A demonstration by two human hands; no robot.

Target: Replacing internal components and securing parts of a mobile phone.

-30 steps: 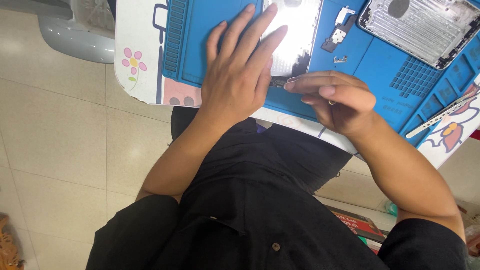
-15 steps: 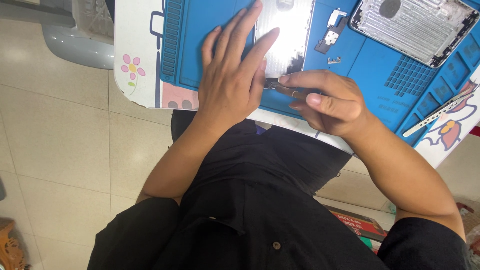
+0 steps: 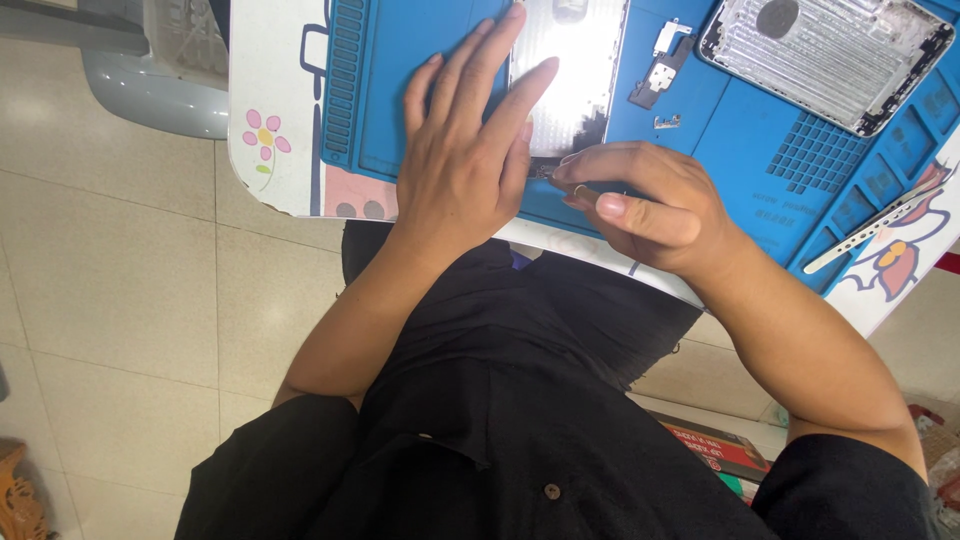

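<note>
You are looking straight down over your own lap at the near edge of a white bench with a flower print, set over a pale tiled floor. A blue work mat covers most of the bench.

Your left hand lies flat on the mat, fingers spread and open, pointing toward 12 o'clock. Its index and middle fingertips rest on a glossy flat panel — bright with glare, lying on the mat at the top centre of the view. The hand presses down rather than gripping anything.

Your right hand sits just beside the left, at its 3 o'clock, the two nearly touching. Its fingers are curled closed, with thumb and fingertips pinched together at the panel's near edge. Something thin seems to be held in the pinch, but it is too hidden to tell what.

At 1 o'clock from the right hand, small loose metal parts lie on the mat. Farther out, toward 2 o'clock, a silver device back shell lies with its inside facing up. At 3 o'clock, a slim metal strip lies slanted across the mat's edge, well apart from both hands.

Your black clothing fills the lower part of the view.
</note>
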